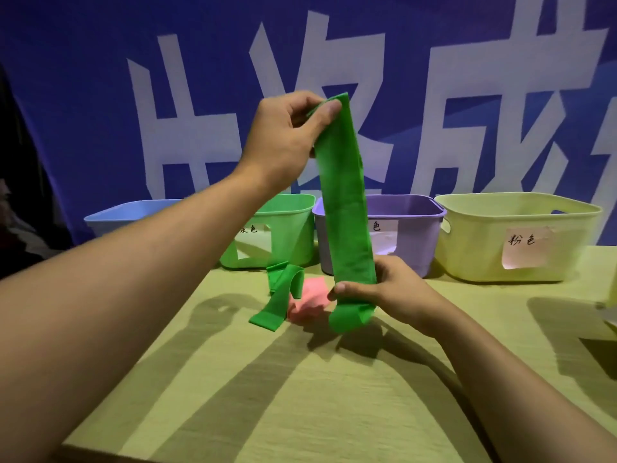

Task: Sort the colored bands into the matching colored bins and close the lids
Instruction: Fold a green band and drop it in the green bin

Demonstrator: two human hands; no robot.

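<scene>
Green band (pixel 347 202) hangs stretched between my two hands, running almost upright in front of the bins. My left hand (pixel 287 135) is raised high, its fingers (pixel 329 110) pinched shut on the band's top end. My right hand (pixel 390 292) is low, just above the bench (pixel 300 396), with thumb and fingers closed around the band's lower part; a short folded tail of the band droops below that grip.

On the bench, just left of my right hand, lies a second green band (pixel 277 299), loosely crumpled, one end flat on the wood. It is touching a pink band (pixel 309 300) bunched up beside it.

Four open bins stand in a row along the far edge of the bench. From left to right: a blue bin (pixel 133 212), partly hidden behind my left forearm; a green bin (pixel 287 225); a purple bin (pixel 410 228), which the held band crosses in front of; and a pale yellow bin (pixel 521 235). The green, purple and yellow bins each carry a paper label with handwriting. Behind them hangs a blue banner (pixel 83 95) with large white characters.
</scene>
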